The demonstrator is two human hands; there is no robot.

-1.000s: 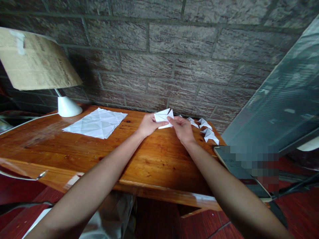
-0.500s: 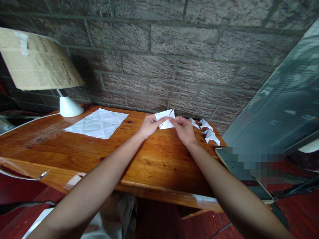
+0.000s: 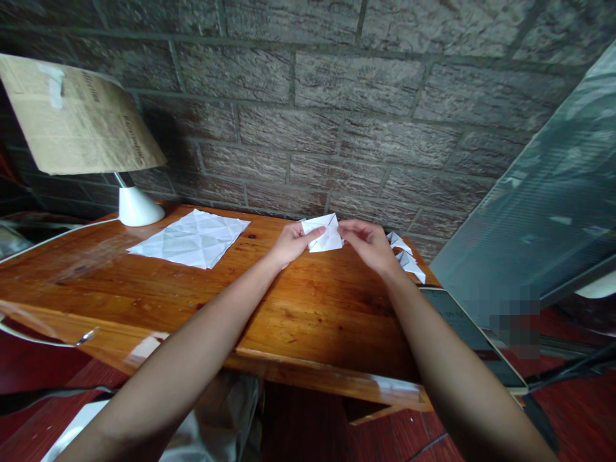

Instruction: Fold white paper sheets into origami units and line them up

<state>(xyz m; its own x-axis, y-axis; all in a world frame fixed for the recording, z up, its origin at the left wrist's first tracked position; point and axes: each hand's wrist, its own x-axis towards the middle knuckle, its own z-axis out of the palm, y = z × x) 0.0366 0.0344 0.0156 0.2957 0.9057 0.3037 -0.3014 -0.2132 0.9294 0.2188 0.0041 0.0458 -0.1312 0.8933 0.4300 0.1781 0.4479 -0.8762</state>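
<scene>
A small white folded paper (image 3: 329,240) is held up over the back of the wooden table. My left hand (image 3: 291,244) grips its left side, thumb lying across the front face and fingers behind. At the paper's right edge, my right hand (image 3: 369,242) pinches with thumb and fingertips; part of that contact is hidden. Folded white paper pieces (image 3: 409,262) lie just beyond my right hand, partly covered by it. On the left of the table rests a flat, creased stack of white paper (image 3: 197,239).
A lamp (image 3: 139,206) with a newsprint shade stands at the back left. A tablet (image 3: 474,340) lies at the table's right edge beside my right forearm. The stone-block wall (image 3: 356,83) rises directly behind the wooden table (image 3: 308,314).
My right hand has shifted right, from the paper's front face to its right edge. The upper right flap now lies flatter. My left hand keeps its grip.
</scene>
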